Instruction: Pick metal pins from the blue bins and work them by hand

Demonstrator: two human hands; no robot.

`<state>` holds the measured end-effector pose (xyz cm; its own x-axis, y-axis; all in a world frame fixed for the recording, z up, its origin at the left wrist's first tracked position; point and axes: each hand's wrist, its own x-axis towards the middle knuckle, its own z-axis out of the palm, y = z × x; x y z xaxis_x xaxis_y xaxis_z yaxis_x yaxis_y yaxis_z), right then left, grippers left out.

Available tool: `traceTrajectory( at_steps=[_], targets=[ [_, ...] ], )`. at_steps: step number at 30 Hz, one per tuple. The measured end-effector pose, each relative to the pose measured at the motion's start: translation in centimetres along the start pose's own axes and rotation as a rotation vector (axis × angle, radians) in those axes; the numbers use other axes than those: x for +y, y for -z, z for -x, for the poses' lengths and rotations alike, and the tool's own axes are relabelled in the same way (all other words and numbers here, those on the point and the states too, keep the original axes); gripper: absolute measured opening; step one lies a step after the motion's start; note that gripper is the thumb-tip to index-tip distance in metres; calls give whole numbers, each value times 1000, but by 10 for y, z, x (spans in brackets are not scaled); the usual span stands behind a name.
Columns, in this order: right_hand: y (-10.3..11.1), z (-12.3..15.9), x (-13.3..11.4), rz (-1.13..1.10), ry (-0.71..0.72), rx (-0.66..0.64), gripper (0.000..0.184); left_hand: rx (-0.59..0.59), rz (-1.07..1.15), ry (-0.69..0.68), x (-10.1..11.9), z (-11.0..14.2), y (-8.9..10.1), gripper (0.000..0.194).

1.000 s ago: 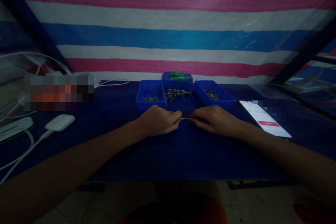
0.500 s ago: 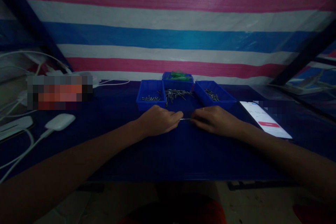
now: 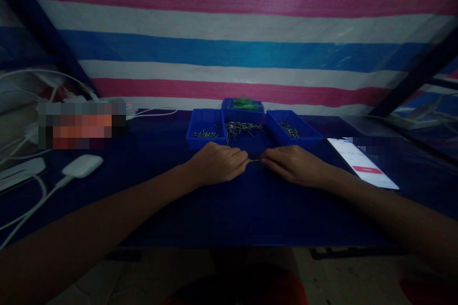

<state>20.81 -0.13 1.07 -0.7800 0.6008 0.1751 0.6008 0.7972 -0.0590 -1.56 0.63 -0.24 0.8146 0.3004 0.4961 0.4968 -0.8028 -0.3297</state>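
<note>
A thin metal rod spans the small gap between my two hands, lying nearly level. My left hand is closed, pinching its left end. At the other end my right hand is closed on it too, fingers bent. The fingers hide both tips, so I cannot tell what kind of part it is. Just beyond the hands lies a loose pile of similar thin metal pieces. More of them rest in the left blue bin and the right blue bin.
Behind the pile, a third blue bin holds green pieces. A lit phone lies on the blue table at right. A white charger with cables is at left. Striped sheeting closes off the back.
Both hands stay almost in place. The left fingers have shifted slightly around the rod, and the rod now tilts up a little toward the right.
</note>
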Motion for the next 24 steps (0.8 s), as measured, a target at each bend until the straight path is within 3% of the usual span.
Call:
traceTrajectory(
  at_steps=[11,17,24],
  targets=[
    [-1,0,1,21,9,15,29,-28,-9,30,0,0,-2,32],
    [3,2,0,-12,0,120,21,-15,15,23,0,-1,1,25],
    [3,3,0,-23,14,119,17,11,-31,-33,-2,1,-1,17]
  ],
)
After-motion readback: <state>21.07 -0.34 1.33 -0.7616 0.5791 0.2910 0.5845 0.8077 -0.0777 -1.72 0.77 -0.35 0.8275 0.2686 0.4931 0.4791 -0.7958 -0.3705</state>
